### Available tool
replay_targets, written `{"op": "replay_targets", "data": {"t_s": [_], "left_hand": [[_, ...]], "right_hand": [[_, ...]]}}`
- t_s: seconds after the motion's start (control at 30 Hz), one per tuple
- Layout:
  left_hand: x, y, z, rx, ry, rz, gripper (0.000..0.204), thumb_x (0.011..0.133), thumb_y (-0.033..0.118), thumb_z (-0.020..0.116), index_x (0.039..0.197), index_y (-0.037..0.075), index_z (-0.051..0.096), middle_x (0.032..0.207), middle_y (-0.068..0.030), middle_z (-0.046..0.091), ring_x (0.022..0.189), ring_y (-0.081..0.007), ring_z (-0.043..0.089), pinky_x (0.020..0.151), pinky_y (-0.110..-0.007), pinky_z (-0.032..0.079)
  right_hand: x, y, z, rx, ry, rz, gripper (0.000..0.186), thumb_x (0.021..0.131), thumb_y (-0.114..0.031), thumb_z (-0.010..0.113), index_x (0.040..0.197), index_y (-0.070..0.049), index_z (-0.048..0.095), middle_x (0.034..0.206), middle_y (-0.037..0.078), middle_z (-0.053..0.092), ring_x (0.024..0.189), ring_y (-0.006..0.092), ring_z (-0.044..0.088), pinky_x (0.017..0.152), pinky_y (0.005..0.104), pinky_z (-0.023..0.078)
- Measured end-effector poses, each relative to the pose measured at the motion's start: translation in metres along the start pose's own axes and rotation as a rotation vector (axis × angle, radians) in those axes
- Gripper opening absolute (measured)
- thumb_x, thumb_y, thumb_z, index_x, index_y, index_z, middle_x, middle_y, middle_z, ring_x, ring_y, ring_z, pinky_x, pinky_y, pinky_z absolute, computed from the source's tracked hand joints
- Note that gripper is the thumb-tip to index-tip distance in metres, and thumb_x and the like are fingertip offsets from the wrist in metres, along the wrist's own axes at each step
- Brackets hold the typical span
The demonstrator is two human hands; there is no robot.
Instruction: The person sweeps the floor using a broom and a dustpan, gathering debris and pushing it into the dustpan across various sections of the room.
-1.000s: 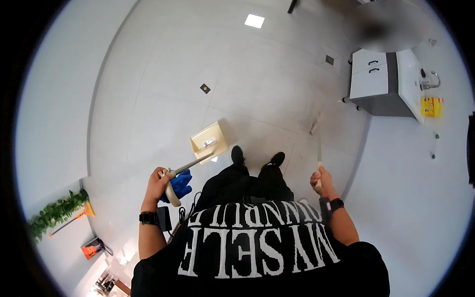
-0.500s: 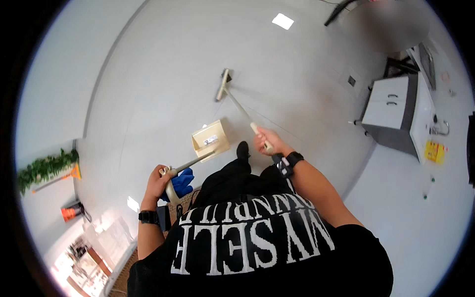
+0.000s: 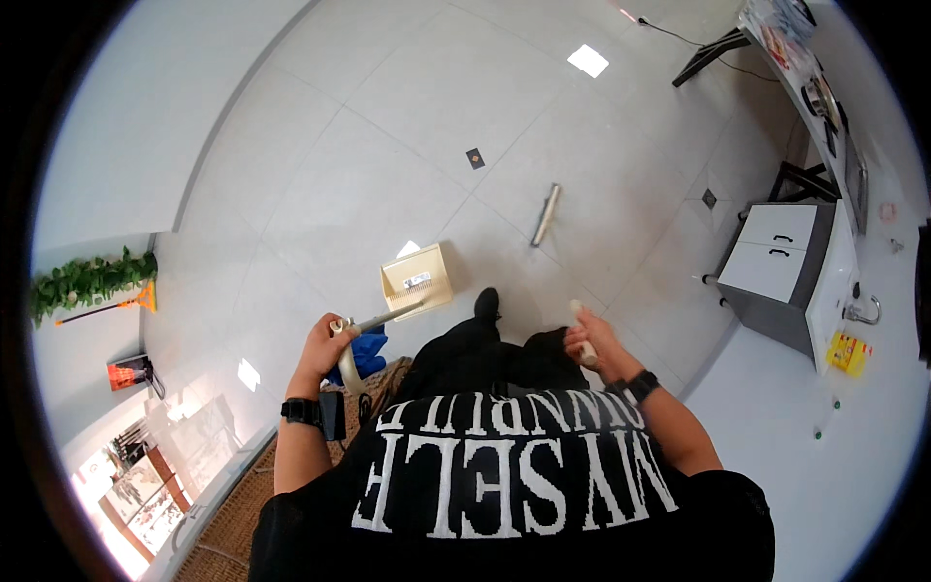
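Cream dustpan (image 3: 411, 266), at or just above the tiled floor (image 3: 398, 189), lies ahead and to the right of the left grip (image 3: 325, 347), which is clamped around the dustpan handle (image 3: 384, 318). The right grip (image 3: 598, 347) is wrapped around a pale broom handle (image 3: 587, 353); the broom head (image 3: 547, 215) is farther ahead, slightly left.

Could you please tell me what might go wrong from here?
The dustpan, held by its handle in the left hand, is close to a black shoe, so a step forward might knock or tip it. The broom head, at the far end of the broom in the right hand, could bump the dustpan if swung too far left. A wide swing toward the table might catch the black cable near its leg.
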State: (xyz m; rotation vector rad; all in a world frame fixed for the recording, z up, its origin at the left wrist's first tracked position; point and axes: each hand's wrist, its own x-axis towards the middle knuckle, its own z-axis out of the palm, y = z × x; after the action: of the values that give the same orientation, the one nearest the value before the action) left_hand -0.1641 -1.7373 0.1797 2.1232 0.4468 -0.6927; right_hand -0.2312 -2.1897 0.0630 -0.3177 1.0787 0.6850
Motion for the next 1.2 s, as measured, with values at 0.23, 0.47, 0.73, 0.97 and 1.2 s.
{"op": "replay_targets", "data": {"t_s": [0.23, 0.47, 0.73, 0.97, 1.2], "left_hand": [[-0.018, 0.018, -0.014, 0.035, 0.049, -0.022, 0.028, 0.071, 0.024, 0.064, 0.081, 0.002, 0.051, 0.065, -0.0018, 0.049, 0.060, -0.0099, 0.045, 0.053, -0.025, 0.037], [-0.023, 0.025, -0.012, -0.132, 0.070, -0.008, 0.022, 0.074, 0.018, 0.059, 0.085, 0.001, 0.051, 0.071, -0.0021, 0.051, 0.064, -0.0100, 0.046, 0.057, -0.024, 0.039], [-0.013, 0.022, -0.001, -0.112, -0.015, 0.038, 0.016, 0.075, 0.016, 0.056, 0.082, 0.002, 0.050, 0.070, -0.0009, 0.049, 0.062, -0.0090, 0.044, 0.056, -0.023, 0.037], [-0.012, 0.037, 0.010, -0.083, -0.029, 0.068, 0.017, 0.076, 0.018, 0.055, 0.083, 0.002, 0.051, 0.072, -0.0012, 0.049, 0.064, -0.0087, 0.044, 0.058, -0.023, 0.037], [-0.019, 0.072, 0.023, -0.105, 0.082, -0.053, 0.024, 0.078, 0.021, 0.053, 0.091, 0.001, 0.051, 0.079, -0.0028, 0.052, 0.070, -0.0111, 0.047, 0.063, -0.024, 0.040]], "right_hand": [[0.105, 0.004, 0.146, -0.379, -0.380, 0.036, 0.013, 0.089, -0.026, 0.038, 0.099, -0.018, 0.036, 0.052, -0.004, 0.035, 0.039, 0.0077, 0.035, 0.037, 0.0231, 0.033], [0.086, -0.012, 0.161, -0.349, -0.331, 0.059, 0.029, 0.089, -0.025, 0.040, 0.117, -0.026, 0.035, 0.063, -0.003, 0.040, 0.044, 0.0025, 0.035, 0.037, 0.0176, 0.032], [-0.027, -0.001, -0.034, -0.313, -0.105, -0.288, 0.053, 0.087, -0.027, 0.043, 0.132, -0.032, 0.016, 0.062, 0.000, 0.039, 0.044, 0.0066, 0.034, 0.038, 0.0197, 0.032], [-0.109, -0.015, -0.153, 0.155, 0.397, -0.559, 0.033, 0.085, -0.031, 0.044, 0.115, -0.018, 0.039, 0.061, 0.003, 0.042, 0.043, 0.0090, 0.036, 0.037, 0.0222, 0.035], [-0.073, -0.136, -0.232, 0.498, 0.247, -0.426, 0.027, 0.083, -0.022, 0.045, 0.061, -0.012, 0.034, 0.049, 0.000, 0.037, 0.043, 0.0110, 0.040, 0.035, 0.0207, 0.034]]}}
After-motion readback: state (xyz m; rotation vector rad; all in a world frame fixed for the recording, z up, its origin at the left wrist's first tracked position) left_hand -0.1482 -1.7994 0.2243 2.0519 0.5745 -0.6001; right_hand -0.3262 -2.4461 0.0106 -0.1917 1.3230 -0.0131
